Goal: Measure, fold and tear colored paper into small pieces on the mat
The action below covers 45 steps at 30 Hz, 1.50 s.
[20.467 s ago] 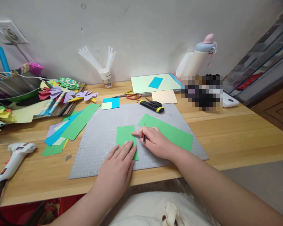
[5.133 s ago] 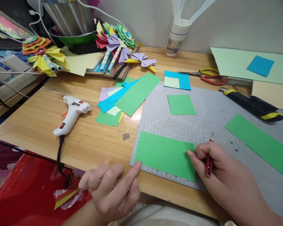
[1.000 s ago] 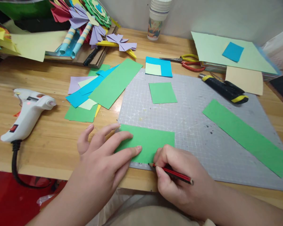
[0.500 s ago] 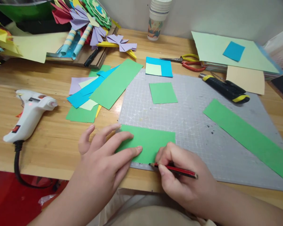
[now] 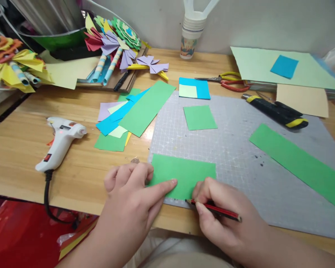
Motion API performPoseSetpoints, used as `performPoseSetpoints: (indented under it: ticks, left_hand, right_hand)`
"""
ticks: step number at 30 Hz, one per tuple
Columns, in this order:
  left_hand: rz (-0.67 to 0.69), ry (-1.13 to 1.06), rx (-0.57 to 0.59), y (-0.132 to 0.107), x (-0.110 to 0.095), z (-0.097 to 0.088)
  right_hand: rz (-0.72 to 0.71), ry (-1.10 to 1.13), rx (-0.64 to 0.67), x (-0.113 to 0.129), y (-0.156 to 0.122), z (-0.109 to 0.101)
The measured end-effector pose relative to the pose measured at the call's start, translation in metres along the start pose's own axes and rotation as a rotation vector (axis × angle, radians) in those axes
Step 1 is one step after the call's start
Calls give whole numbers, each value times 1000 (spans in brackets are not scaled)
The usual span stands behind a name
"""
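Note:
My right hand (image 5: pixel 222 210) grips a red and black pencil (image 5: pixel 226 213), its tip at the near edge of a green paper piece (image 5: pixel 188 171). That piece lies on the grey cutting mat (image 5: pixel 234 149), by the mat's near left corner. My left hand (image 5: pixel 136 190) rests on its left part, index finger stretched out and the others curled back; the thumb is mostly hidden. Further up the mat lies a smaller green square (image 5: pixel 200 117). A long green strip (image 5: pixel 298 163) slants across the right side.
A white glue gun (image 5: pixel 61 139) lies left, its cord hanging over the edge. Paper scraps (image 5: pixel 111 143) overlap beside the mat. Pliers (image 5: pixel 231 81), a black and yellow utility knife (image 5: pixel 276 111) and stacked cups (image 5: pixel 191 37) are at the back. Paper flowers (image 5: pixel 114 44) fill the back left.
The whole view has shifted, so things appear further right and lower. My left hand's outer fingers have curled in from being spread. The pencil tip stays near the paper's lower edge.

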<state>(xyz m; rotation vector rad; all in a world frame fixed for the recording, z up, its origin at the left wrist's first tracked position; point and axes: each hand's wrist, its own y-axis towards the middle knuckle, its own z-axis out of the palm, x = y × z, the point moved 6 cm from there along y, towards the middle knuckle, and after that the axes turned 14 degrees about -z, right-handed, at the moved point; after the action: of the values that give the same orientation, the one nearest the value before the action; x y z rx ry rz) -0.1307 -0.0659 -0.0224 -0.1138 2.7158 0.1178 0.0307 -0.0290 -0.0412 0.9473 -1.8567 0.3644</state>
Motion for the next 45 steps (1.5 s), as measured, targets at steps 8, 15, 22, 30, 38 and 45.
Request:
performPoseSetpoints:
  ticks: [8, 15, 22, 30, 38, 45]
  left_hand:
    - [30, 36, 26, 3, -2, 0]
    - [-104, 30, 48, 22, 10, -4]
    - [18, 157, 270, 56, 0, -2]
    - [-13, 130, 368, 71, -48, -28]
    - [427, 395, -540, 25, -149, -39]
    - [418, 571, -112, 13, -174, 39]
  right_hand:
    - [13, 66, -10, 2, 2, -3]
    - [-8, 336, -608, -5, -12, -37]
    - [-71, 307, -775, -3, -41, -48]
    - [-106, 228, -757, -10, -73, -66]
    - [-208, -102, -943, -1, -100, -99]
    - [-193, -289, -523, -10, -96, -85]
